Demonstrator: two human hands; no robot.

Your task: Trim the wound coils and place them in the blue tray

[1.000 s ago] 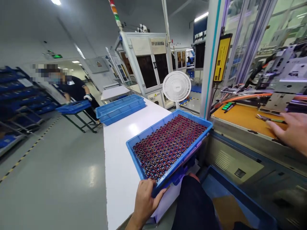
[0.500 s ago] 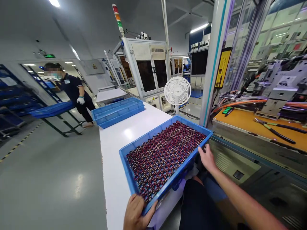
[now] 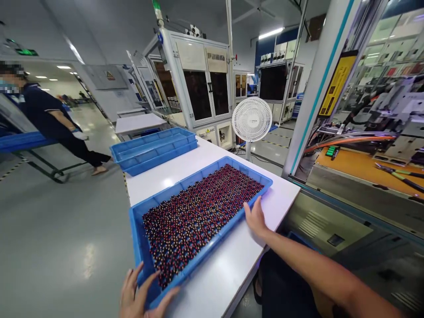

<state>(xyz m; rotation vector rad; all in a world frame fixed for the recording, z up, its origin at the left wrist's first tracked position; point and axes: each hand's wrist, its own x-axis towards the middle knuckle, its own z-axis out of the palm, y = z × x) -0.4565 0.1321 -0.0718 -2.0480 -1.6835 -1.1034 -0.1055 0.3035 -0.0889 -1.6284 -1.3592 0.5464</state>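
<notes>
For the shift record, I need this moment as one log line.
filled blue tray: on white table; left hand: open, at near-left corner; right hand: open, at near edge; stacked blue trays: beyond

Blue rectangular plastic tray (image 3: 212, 245) at frame centre, small red-black-gold speckled parts (image 3: 202, 216), flat white tabletop (image 3: 212, 282), lower centre

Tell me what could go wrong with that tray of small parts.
The blue tray seems to reach the left edge of the white table; pushing it farther left could tip it off. The small parts lie loose and uncovered, so a jolt might spill some. The left hand, fingers spread at the corner, may have little grip.
</notes>
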